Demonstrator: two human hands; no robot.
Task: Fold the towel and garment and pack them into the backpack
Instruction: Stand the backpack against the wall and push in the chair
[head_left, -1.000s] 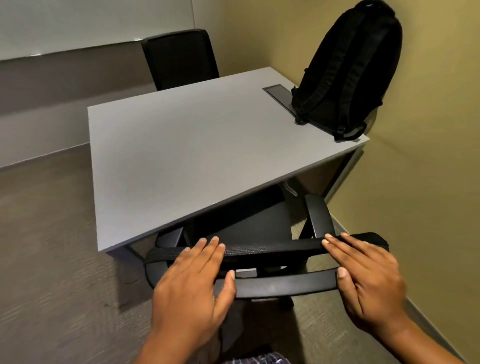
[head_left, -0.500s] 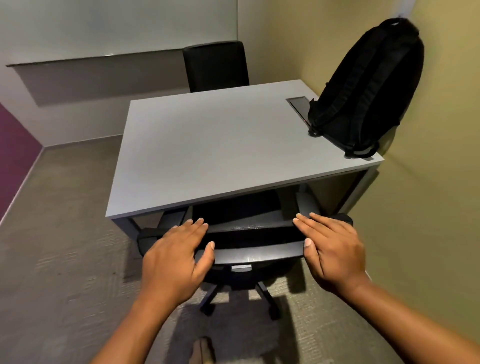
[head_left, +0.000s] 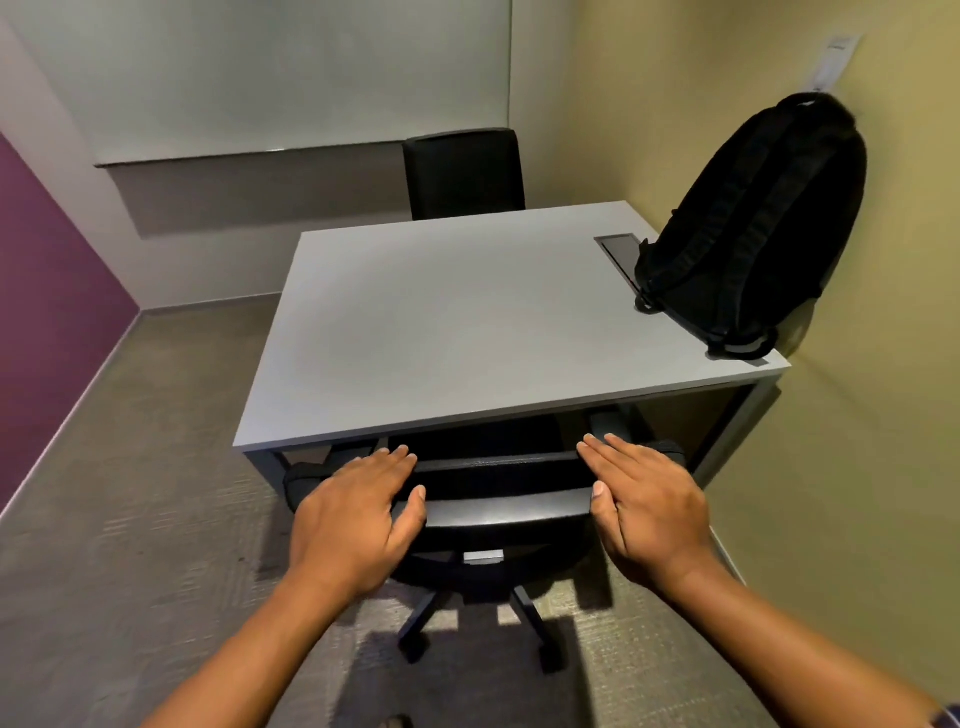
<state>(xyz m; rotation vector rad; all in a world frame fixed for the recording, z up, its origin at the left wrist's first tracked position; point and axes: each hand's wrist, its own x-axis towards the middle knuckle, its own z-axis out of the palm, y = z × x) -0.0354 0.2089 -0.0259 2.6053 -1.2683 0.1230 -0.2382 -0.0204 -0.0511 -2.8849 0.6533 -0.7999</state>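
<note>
1. One black backpack (head_left: 753, 223) stands upright at the far right corner of the grey surface (head_left: 447, 322), leaning against the yellow wall, straps facing the camera.
2. Its base covers part of a dark inset panel (head_left: 618, 249) in the surface; no towel or garment is in view.
3. Two chairs: the near chair (head_left: 498, 499) is pushed under the surface, its seat mostly hidden; the far chair (head_left: 464, 174) shows only its backrest.
4. The left hand (head_left: 353, 514) lies flat on the near chair's backrest top, grip open, fingers extended, thumb on the near face.
5. The right hand (head_left: 649, 504) rests likewise, grip open, clasping nothing.
</note>
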